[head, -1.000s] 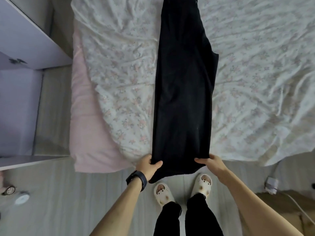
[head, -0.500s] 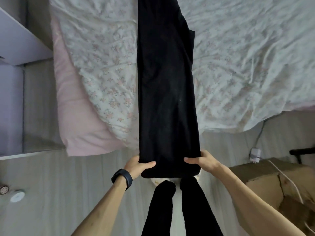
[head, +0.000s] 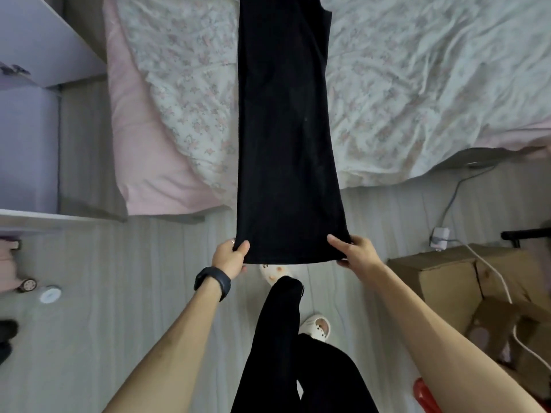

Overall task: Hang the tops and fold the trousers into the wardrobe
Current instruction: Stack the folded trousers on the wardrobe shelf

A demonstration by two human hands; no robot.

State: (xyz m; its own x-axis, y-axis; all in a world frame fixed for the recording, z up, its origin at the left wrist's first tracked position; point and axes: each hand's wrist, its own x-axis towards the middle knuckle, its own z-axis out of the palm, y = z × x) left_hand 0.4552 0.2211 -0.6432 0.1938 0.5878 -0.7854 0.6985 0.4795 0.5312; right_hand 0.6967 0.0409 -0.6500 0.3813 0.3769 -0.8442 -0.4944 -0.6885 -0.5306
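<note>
Beyond both hands lies the bed [head: 417, 93]; black trousers [head: 286, 129] stretch from it to them, left hand [head: 228, 257] and right hand [head: 356, 253] each pinching a hem corner.

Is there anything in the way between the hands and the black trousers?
No, nothing visible is in the way. The left hand and the right hand each pinch a near corner of the black trousers.

Floral sheet [head: 417, 84]: rumpled, twelve to two o'clock.
Pink bedding [head: 143, 162]: beneath the sheet's edge, ten o'clock.
Cardboard boxes [head: 447, 281]: four o'clock.
White plug [head: 439, 237]: three o'clock, just beside the boxes.
</note>
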